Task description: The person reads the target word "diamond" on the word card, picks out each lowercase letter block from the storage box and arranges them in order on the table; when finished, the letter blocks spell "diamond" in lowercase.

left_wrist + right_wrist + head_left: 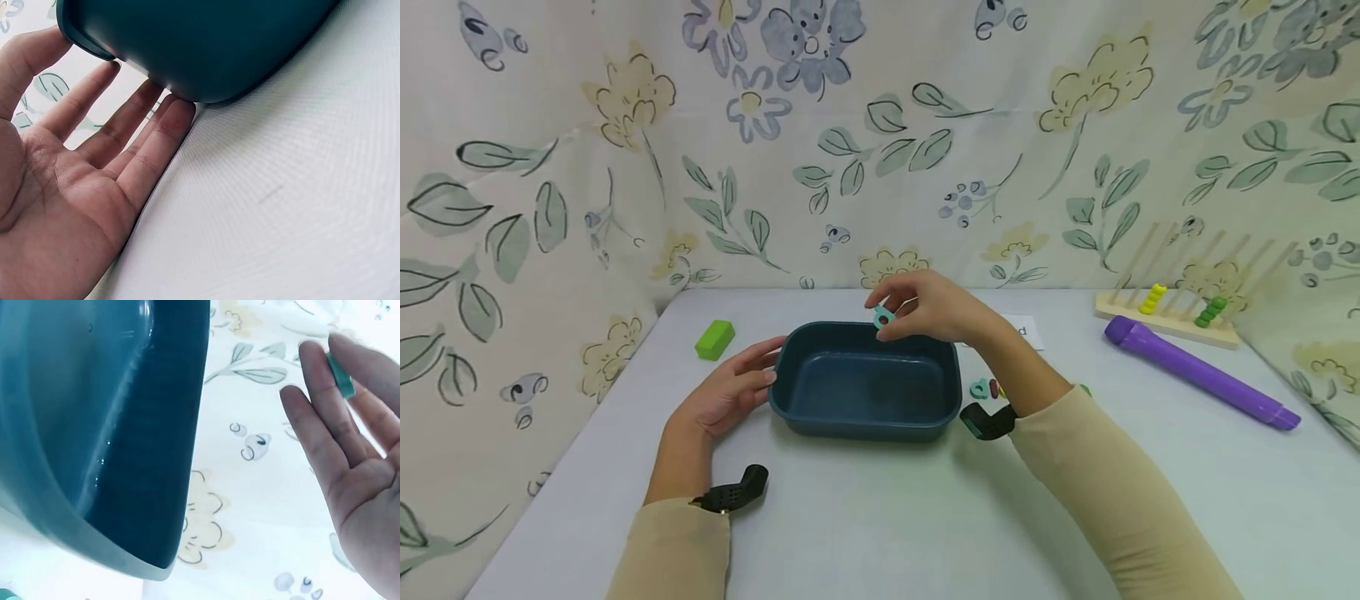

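Observation:
A dark teal tub stands on the white table in front of me. My left hand touches its left end; in the left wrist view the fingers reach fairly straight to the tub's wall. Over the tub's back rim, my right hand pinches a small teal letter-shaped piece with a round hole in it. Seen from the right wrist, the piece appears edge-on between thumb and fingers, apart from the tub. No object is visible on the tub's floor.
Small coloured pieces, partly hidden by my right arm, lie right of the tub. Behind that arm is a white card. A green block sits far left; a purple tube and wooden bead rack are at right.

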### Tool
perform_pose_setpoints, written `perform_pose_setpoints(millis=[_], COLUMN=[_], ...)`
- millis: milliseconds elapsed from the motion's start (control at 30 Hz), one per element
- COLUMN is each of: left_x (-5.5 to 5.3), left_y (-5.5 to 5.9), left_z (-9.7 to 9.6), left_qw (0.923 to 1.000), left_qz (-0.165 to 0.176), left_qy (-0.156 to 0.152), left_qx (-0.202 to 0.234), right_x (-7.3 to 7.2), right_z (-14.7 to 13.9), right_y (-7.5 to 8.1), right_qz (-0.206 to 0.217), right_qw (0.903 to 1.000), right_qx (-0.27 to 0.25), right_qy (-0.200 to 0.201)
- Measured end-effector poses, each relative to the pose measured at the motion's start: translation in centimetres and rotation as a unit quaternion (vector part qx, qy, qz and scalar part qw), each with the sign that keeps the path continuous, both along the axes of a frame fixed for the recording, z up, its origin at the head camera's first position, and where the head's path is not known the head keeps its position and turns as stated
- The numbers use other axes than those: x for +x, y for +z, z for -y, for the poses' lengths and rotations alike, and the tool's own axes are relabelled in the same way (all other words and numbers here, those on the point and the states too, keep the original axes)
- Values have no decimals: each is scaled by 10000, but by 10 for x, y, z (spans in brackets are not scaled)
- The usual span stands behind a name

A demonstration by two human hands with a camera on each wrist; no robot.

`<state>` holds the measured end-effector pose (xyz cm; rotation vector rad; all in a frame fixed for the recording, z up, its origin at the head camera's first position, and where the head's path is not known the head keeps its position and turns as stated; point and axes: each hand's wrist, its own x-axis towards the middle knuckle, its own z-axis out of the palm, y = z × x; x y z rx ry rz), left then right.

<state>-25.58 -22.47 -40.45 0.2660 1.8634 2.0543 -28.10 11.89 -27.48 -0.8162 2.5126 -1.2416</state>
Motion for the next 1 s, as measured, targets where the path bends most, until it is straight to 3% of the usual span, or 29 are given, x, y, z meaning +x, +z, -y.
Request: perform_pose_setpoints(millis=[167, 467, 767, 1000], left_x=[1, -1, -1, 0], left_y=[-2, -2, 0, 1], left_z=[1, 1, 0, 0], left_qw=[10000, 10000, 10000, 10000], left_qz=[-9, 3, 2, 22], left_qy=[6, 4, -4, 18], left_qx=[-7, 43, 39, -4], right_x=[4, 9, 13, 17], right_z=[-3, -18, -32, -42], right_y=[0, 0, -4, -7], right_qz=[-55, -56, 486, 627], right_qw=[9996, 9983, 9936, 9904], right_qx=[-73, -439, -845, -1062], right_qy=[-277, -386, -571, -621])
